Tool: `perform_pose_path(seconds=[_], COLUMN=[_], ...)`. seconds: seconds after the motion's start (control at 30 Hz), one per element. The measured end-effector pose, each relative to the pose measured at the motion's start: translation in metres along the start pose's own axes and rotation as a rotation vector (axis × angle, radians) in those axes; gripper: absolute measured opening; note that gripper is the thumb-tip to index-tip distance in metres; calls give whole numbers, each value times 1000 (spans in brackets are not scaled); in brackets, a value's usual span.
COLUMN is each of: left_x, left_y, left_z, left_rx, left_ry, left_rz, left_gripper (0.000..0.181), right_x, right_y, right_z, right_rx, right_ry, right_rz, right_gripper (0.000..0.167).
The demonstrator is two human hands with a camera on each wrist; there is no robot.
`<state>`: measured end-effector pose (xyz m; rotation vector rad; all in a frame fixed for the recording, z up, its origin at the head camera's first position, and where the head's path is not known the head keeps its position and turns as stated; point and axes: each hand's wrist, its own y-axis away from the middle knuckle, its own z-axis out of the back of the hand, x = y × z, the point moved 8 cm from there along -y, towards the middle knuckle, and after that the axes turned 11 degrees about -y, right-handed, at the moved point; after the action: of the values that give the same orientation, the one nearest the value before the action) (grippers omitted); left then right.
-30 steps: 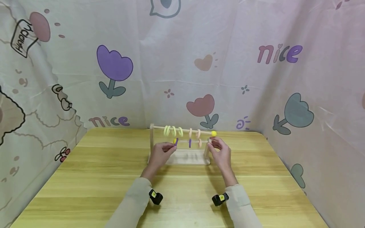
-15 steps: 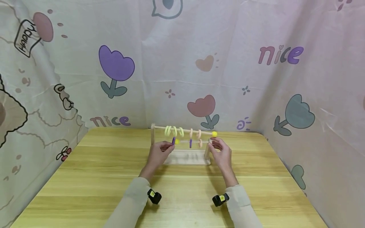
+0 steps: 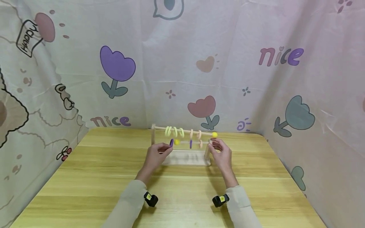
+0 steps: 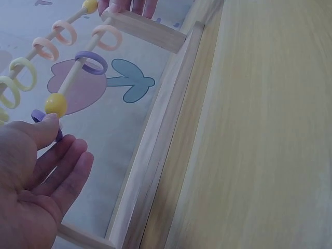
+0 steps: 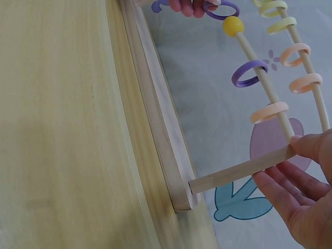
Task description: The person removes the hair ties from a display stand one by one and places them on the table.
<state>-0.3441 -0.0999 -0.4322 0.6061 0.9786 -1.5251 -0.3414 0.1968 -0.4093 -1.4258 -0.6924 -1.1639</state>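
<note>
Where L hand (image 3: 155, 155) grips: thumb + fingers pinch purple ring (image 3: 171, 143) by its lower edge, closed down to abt. the ring's thickness.
Pinched ring, loc.: off the lower rod (image 5: 268, 93), just L of that rod's yellow ball (image 3: 177, 142); can't tell if ring & ball touch.
R hand (image 3: 220, 153) grip: thumb on top, fingers under/behind, closed round upper end of short R post (image 3: 207, 152), right where lower rod joins.
Lower rod: approx. horiz., ball on its free L end; carries 2nd purple ring (image 3: 191, 144) nr. mid & peach ring (image 3: 201, 144) closer to R post, the two apart.
Upper rod (image 3: 186, 130): runs from tall L post (image 3: 153, 134) to another yellow ball (image 3: 214, 135) at its R end; pale yellow-green rings (image 3: 175, 131) (3 at least) toward L, 2 peach rings (image 3: 191, 134) toward R.
Wooden base (image 3: 186, 158): flat on table, both posts upright on it.
Wrists: pale sleeves (image 3: 128, 199), blk. cam (image 3: 151, 199) on L, another on R.
Table (image 3: 182, 186): wood-grain top, stand toward far edge.
Backdrop (image 3: 165, 63): pale cloth behind & at sides, w/ tulips, hearts, "nice" lettering.
</note>
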Motion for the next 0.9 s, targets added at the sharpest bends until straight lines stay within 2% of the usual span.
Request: perform_pose_path(seconds=[0.23,0.47,0.7,0.9], left_x=[-1,2,1,-1], left_y=[4,10,16,20], left_z=[4,11,19,30], left_rx=[33,53,102,156], left_ry=[-35,-49,-64,-113], left_rz=[-29,-17,-42,-64], left_gripper=[12,11,13,12], right_x=[0,0,-2,0], right_y=[1,1,0,-1], right_z=[3,1,2,1], right_rx=[-8,6,8,10], right_ry=[-11,1,7,-8], right_rz=[5,21,5,34], right_gripper=[28,28,26,27])
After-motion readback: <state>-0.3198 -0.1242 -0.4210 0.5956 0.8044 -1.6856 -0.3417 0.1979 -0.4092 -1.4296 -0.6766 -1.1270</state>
